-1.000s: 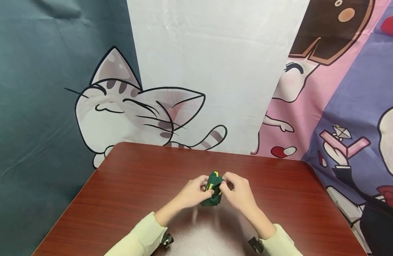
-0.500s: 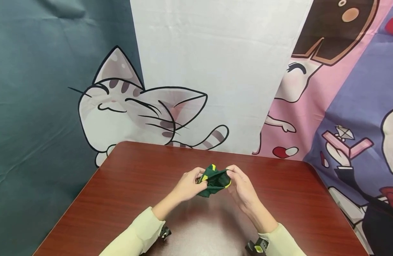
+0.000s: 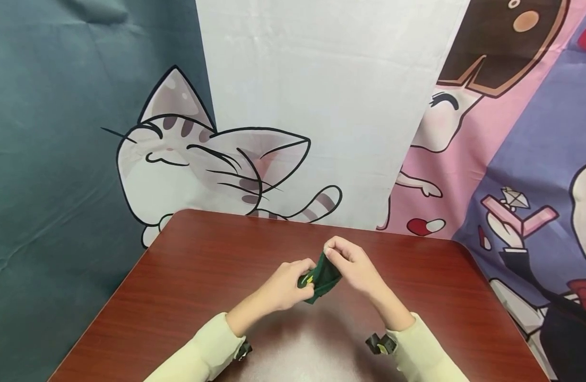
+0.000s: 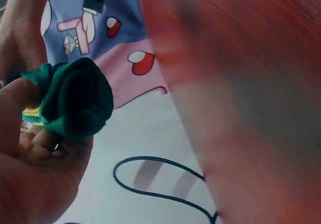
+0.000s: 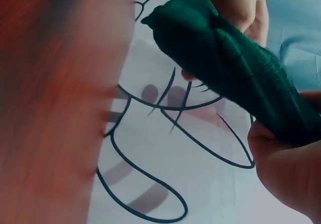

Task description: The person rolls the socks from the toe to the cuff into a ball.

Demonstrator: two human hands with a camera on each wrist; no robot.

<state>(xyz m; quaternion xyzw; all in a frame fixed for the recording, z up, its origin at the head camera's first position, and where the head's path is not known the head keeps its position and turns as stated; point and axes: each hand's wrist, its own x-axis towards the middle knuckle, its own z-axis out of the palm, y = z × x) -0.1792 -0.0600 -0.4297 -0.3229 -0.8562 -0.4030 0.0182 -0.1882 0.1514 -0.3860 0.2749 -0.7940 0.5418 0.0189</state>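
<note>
A small dark green cloth item with yellow trim [image 3: 321, 278] is held just above the red-brown table [image 3: 192, 276], between both hands. My left hand [image 3: 295, 284] grips its lower left end, fingers curled round the bunched fabric [image 4: 72, 106]. My right hand [image 3: 343, 257] pinches the upper edge and holds it raised, so the green cloth [image 5: 230, 68] stretches between the two hands. Both arms wear pale yellow sleeves with wrist cameras.
The table's rounded far corners and left edge are in view. Behind it hang backdrops: a dark teal cloth, a white sheet with a cartoon cat [image 3: 197, 164], and a pink and purple cartoon print [image 3: 513, 159] on the right.
The right hand has lifted its end of the green cloth up and back, while the left hand dropped slightly, stretching the fabric from a bunched ball into a slanted strip.
</note>
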